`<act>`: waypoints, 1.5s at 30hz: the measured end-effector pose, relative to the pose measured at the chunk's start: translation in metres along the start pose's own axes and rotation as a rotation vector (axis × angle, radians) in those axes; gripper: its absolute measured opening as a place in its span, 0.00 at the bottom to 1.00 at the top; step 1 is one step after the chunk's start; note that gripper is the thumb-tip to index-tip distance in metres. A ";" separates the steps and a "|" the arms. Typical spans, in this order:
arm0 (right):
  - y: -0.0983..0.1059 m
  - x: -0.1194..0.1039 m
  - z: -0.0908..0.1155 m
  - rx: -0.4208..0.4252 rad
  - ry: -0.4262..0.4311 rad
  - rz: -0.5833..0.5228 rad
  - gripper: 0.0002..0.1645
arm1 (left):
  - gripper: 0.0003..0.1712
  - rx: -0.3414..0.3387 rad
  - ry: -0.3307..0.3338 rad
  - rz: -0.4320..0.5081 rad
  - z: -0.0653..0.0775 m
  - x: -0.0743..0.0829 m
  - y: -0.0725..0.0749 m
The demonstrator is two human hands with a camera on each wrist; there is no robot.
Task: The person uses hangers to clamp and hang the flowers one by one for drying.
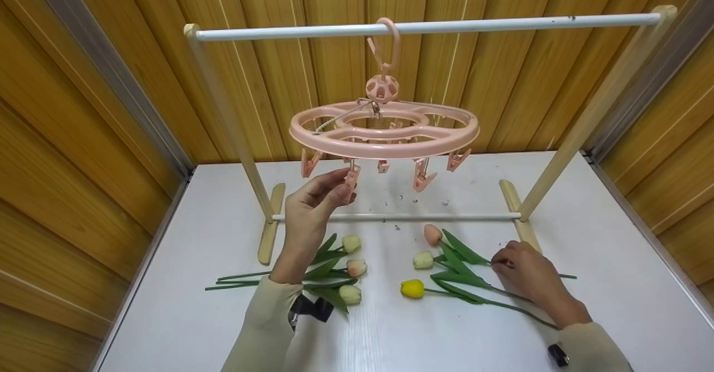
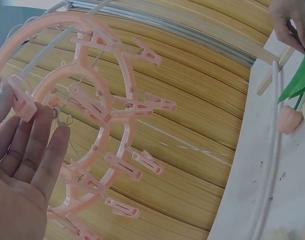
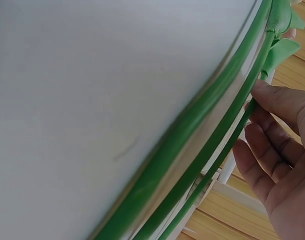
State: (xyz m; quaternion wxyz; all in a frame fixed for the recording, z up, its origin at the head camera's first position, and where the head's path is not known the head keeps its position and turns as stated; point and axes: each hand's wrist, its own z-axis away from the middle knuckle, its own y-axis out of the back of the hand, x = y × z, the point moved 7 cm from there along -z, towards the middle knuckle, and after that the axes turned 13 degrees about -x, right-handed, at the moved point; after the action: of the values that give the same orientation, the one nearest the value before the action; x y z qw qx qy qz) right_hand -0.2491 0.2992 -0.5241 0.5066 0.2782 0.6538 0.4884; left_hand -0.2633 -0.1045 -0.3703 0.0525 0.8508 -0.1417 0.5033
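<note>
A pink round clip hanger hangs by its hook from a white rail. My left hand pinches one of its dangling clothespins between thumb and fingers; in the left wrist view that clothespin shows at the fingertips. Low over the table, my right hand pinches the stem of a pink tulip. The right wrist view has this stem at the thumb and forefinger, with two more stems beside it. A white tulip and a yellow tulip lie nearest that hand.
Three pale tulips, one of them peach-tinted, lie left of centre on the white table. Wooden posts hold up the white rail, and a lower bar crosses between the feet. Wood-look panels stand behind and at both sides.
</note>
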 end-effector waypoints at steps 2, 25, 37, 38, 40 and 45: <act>0.001 -0.001 0.001 0.012 0.003 0.007 0.09 | 0.23 -0.015 -0.010 0.014 0.000 0.001 -0.001; 0.017 -0.016 0.004 0.201 0.057 0.085 0.12 | 0.21 -0.096 -0.002 0.005 -0.001 0.006 -0.005; 0.030 -0.028 0.009 0.427 0.219 0.173 0.20 | 0.23 -0.100 0.011 0.003 0.000 0.004 -0.004; 0.030 -0.028 0.009 0.436 0.227 0.180 0.20 | 0.23 -0.099 0.010 0.001 0.000 0.004 -0.003; 0.031 -0.029 0.009 0.448 0.237 0.188 0.20 | 0.23 -0.100 0.008 -0.001 0.000 0.004 -0.003; 0.032 -0.030 0.012 0.486 0.263 0.219 0.20 | 0.23 -0.106 -0.002 0.003 -0.001 0.005 -0.004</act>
State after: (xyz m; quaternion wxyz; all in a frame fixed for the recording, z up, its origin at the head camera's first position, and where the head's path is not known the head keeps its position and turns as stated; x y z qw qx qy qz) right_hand -0.2325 0.2892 -0.4829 0.2806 0.3947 0.7777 0.4008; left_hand -0.2604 -0.1016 -0.3653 0.0964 0.8471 -0.1695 0.4943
